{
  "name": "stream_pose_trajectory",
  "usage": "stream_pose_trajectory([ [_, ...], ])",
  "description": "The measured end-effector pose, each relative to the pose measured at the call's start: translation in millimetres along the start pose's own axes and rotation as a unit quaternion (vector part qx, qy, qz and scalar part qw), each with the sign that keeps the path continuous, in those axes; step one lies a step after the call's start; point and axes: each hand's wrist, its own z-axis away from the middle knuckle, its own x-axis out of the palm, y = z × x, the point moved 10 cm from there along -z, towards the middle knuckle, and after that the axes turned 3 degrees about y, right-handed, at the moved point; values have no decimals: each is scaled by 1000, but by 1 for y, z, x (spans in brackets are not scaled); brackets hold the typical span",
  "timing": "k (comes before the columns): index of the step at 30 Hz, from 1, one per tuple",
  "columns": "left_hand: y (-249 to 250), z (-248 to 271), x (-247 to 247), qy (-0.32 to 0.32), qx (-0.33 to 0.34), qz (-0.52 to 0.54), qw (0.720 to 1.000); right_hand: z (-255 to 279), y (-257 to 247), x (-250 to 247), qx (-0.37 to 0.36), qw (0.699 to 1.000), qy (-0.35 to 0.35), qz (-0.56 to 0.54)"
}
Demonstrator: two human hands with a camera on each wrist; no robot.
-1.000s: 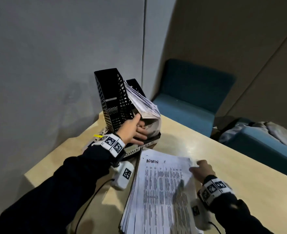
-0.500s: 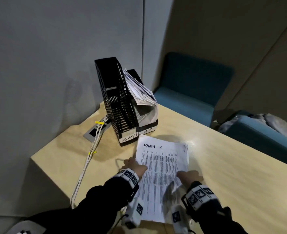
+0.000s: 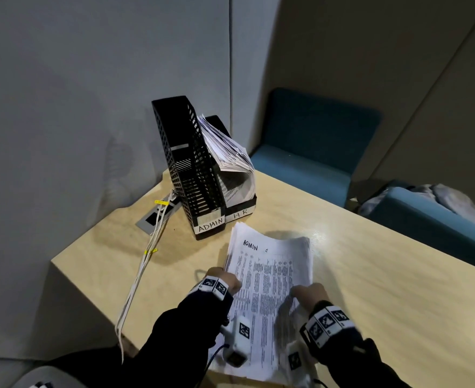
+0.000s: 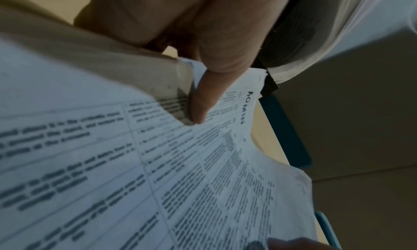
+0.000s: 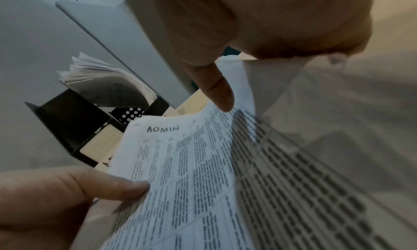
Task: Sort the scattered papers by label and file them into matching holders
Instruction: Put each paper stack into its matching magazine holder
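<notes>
A stack of printed papers (image 3: 270,278) headed "ADMIN" lies in front of me, its near end off the wooden table (image 3: 384,275). My left hand (image 3: 226,281) grips its left edge, thumb (image 4: 203,96) on top. My right hand (image 3: 307,292) grips the right edge, thumb (image 5: 216,87) on the top sheet. Behind the stack stand two black mesh holders. The left one is labelled ADMIN (image 3: 191,169) and I see no papers in it. The right one, labelled HR (image 3: 240,212), holds a thick bent bundle of sheets (image 3: 228,152). Both holders (image 5: 74,121) also show in the right wrist view.
White cables (image 3: 144,264) with yellow ties run from a grey socket plate (image 3: 153,219) over the table's left edge. Grey walls close in the left and back. Blue chairs (image 3: 314,152) stand behind the table, one with grey cloth (image 3: 443,197) on it.
My left hand came away from the bundle in the HR holder and took the left edge of the ADMIN stack. Both hands now hold that stack, nearer my body.
</notes>
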Motion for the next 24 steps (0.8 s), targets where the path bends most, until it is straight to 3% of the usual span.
stream_pose_trajectory([
  [3,11,6,9,-31,26,91,995,7,-2,-8,-15,1000,-6,0],
  [6,35,12,8,-33,96,149,984,3,-12,-29,-44,999,20,-21],
  [9,60,21,-3,-22,152,224,962,4,-29,-63,-92,987,76,-106],
  [13,99,37,-28,-4,221,288,932,6,-58,-99,-162,949,124,-241],
  [17,122,46,-44,-1,261,346,901,18,-81,-117,-220,906,103,-347],
  [20,124,46,-53,-9,279,383,880,39,-95,-127,-287,866,47,-406],
  [24,115,45,-55,-25,298,380,876,54,-103,-128,-333,855,13,-398],
])
